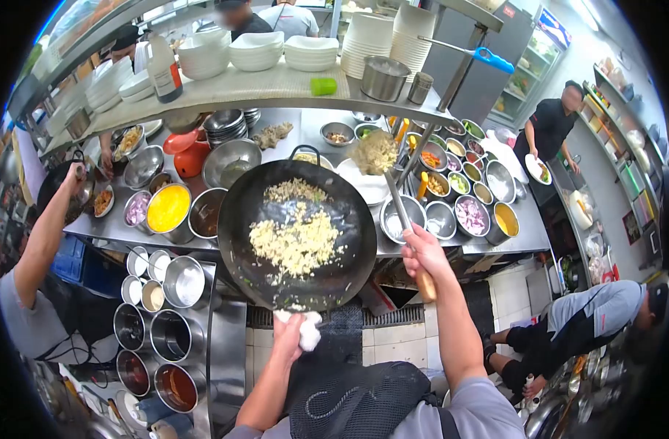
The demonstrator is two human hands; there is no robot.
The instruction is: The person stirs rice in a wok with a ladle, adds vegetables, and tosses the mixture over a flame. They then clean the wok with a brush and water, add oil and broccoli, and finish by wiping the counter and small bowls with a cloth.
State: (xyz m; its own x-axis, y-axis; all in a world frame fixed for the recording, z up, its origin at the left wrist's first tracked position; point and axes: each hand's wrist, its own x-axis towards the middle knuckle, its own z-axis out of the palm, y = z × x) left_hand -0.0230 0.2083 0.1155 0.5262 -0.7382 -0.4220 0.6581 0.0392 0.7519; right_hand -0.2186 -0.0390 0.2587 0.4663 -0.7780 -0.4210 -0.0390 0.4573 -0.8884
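Observation:
A large black wok [236, 252] is tilted toward the camera, with chopped pale yellow food [294, 241] and a smaller brownish heap [294, 192] inside. My left hand [290, 336] is closed on a white cloth [310, 333] at the wok's near edge. To the right of the wok, my right hand [424, 252] grips the wooden handle of a ladle [400, 205]. The ladle's head carries a mound of food [376, 152] above a white dish [361, 183] on the counter.
Metal bowls of ingredients [472, 216] line the right counter, and a yellow-filled pot [169, 208] stands left. Stacked white bowls [256, 51] sit on the overhead shelf [239, 89]. Sauce pots [177, 386] are lower left. Co-workers appear at left, at right [550, 128], and bending lower right [598, 314].

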